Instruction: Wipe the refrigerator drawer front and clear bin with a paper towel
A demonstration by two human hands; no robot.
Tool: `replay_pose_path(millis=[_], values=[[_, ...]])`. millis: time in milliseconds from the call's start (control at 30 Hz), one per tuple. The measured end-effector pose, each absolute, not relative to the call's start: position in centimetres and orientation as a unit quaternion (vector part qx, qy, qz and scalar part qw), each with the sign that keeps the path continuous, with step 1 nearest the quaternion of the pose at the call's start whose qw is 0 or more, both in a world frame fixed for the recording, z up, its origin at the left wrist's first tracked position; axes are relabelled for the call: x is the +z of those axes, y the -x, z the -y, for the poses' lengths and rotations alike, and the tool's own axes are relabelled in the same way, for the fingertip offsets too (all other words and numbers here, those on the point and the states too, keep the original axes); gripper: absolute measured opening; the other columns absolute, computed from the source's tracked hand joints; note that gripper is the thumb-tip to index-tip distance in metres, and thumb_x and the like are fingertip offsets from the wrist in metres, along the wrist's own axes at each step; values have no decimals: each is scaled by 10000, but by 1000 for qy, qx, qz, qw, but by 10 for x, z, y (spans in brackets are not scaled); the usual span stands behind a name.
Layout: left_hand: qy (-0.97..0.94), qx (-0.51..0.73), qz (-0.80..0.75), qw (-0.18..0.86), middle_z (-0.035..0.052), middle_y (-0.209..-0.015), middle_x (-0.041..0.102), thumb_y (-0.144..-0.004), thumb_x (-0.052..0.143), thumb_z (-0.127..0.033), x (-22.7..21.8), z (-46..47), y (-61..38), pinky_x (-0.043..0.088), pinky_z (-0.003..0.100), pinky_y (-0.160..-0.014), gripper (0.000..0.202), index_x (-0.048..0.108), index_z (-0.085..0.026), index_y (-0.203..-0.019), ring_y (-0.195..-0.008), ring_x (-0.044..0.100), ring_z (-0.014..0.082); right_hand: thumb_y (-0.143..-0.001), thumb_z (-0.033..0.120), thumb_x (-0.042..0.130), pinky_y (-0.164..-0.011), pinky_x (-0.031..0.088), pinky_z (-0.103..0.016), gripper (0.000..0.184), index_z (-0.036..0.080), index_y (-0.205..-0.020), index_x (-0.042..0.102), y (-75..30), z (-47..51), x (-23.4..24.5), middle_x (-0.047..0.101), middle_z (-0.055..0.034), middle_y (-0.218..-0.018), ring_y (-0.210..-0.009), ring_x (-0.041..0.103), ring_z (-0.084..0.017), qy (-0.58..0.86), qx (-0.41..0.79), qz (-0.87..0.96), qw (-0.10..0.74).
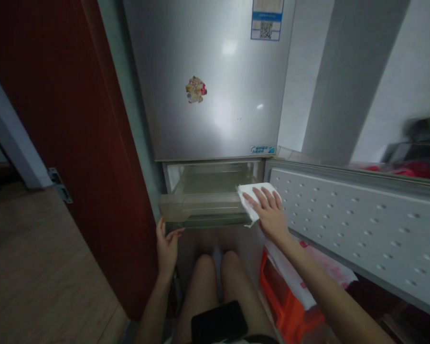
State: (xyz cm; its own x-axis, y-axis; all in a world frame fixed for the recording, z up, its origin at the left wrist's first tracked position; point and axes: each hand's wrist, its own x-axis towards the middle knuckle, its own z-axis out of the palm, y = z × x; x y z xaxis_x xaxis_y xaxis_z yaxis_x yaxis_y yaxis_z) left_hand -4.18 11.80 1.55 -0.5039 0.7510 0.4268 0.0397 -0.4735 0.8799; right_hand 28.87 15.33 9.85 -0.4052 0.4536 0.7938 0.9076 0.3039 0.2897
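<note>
A see-through freezer drawer (208, 205) is pulled part way out of the lower compartment of a silver fridge (215, 114). My right hand (270, 210) holds a folded white cloth (249, 210) against the right end of the drawer front, fingers laid over it. Loose threads hang from the cloth's lower corner. At the drawer's lower left corner is my left hand (167, 246), its fingers apart and the fingertips at the drawer's edge. Whether it bears any of the drawer's weight I cannot tell.
The dimpled inner side of the open freezer door (361, 224) stretches to the right. Beneath it stands an orange plastic stool (284, 306) with a white and pink bag (308, 272). A dark red wooden door (75, 143) stands at left. A black phone-like object (219, 322) lies on my lap.
</note>
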Motion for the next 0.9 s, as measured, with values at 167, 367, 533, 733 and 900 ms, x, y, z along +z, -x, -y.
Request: replay_pose_path(millis=[167, 367, 533, 733, 900], values=[[-435, 742, -456, 229, 197, -1666, 198, -884, 569, -151, 15, -119, 39, 564, 218, -803, 619, 349, -272, -1450, -859, 748, 96, -905, 209, 545, -1191, 259, -586, 619, 243, -1513, 431, -309, -155, 99, 519, -107, -1471, -1399, 388, -339, 529, -324, 714, 325], [-434, 748, -448, 226, 186, -1672, 190, -884, 562, -142, 14, -120, 36, 565, 211, -786, 632, 336, -287, -1456, -850, 746, 89, -850, 116, 506, -1192, 204, -655, 705, 267, -1529, 394, -274, -148, 94, 433, -99, -1550, -1477, 278, -356, 547, -290, 695, 365], [-428, 752, -448, 225, 202, -1669, 182, -858, 567, -131, 15, -119, 34, 566, 209, -786, 650, 335, -270, -1450, -847, 746, 90, -845, 81, 499, -1212, 149, -641, 760, 307, -1554, 343, -222, -143, 90, 391, -75, -1595, -1511, 228, -341, 506, -276, 724, 379], [-429, 753, -446, 222, 168, -1659, 234, -831, 609, -189, 12, -123, 36, 576, 262, -811, 682, 349, -295, -1453, -884, 740, 129, -942, 122, 444, -1204, 184, -625, 651, 308, -1557, 339, -135, -141, 96, 395, -69, -1601, -1498, 280, -352, 432, -261, 774, 383], [-437, 749, -471, 159, 160, -1440, 547, -775, 686, -269, 8, -129, 45, 482, 357, -1042, 628, 463, -206, -1359, -1279, 581, 259, -1006, 303, 440, -1196, 263, -577, 575, 257, -1565, 316, -61, -138, 108, 394, -115, -1594, -1487, 309, -360, 352, -225, 826, 378]])
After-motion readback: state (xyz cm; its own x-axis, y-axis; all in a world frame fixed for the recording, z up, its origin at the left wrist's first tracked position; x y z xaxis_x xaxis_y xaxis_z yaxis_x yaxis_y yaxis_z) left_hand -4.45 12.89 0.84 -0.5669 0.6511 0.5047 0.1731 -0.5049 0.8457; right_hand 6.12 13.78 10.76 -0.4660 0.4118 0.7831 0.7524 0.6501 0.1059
